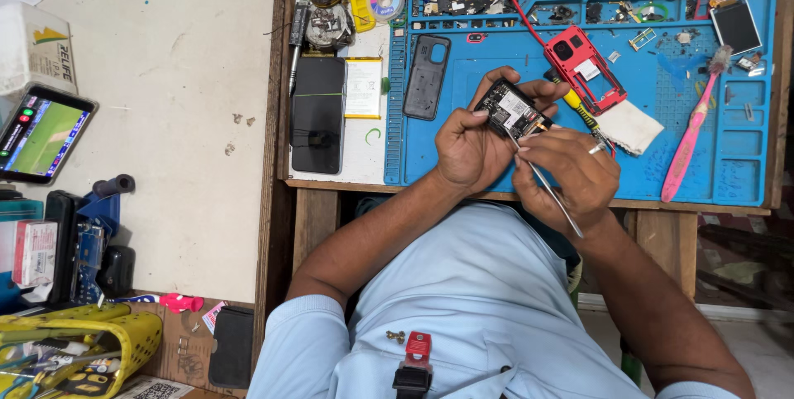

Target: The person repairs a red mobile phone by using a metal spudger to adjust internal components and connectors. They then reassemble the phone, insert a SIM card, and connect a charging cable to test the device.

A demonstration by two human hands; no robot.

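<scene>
Pinched between my left thumb and fingers, the small black circuit board (513, 109) sits just above the middle of the frame, over the blue work mat (728, 176); my left hand (467, 151) is closed on its lower left edge, thumb across the near face; my right hand (571, 176) is closed round a thin metal tool (546, 184), held like a pen. That tool runs on a slant from lower right, where its tail sticks out past my palm, up to upper left, where its tip meets the board's lower right edge; so the board lies up and to the left of my right grip, and already within my left one. Its long axis tilts from upper left down to lower right, roughly across the tool's line. It looks dark and crowded, with a pale square label near its centre and small orange-tinted parts at the right end; I cannot tell exactly what the tip touches. Just beyond it, to the upper right, lies a red phone frame (583, 68), and a yellow-handled screwdriver (579, 109) rests between frame and my knuckles.
</scene>
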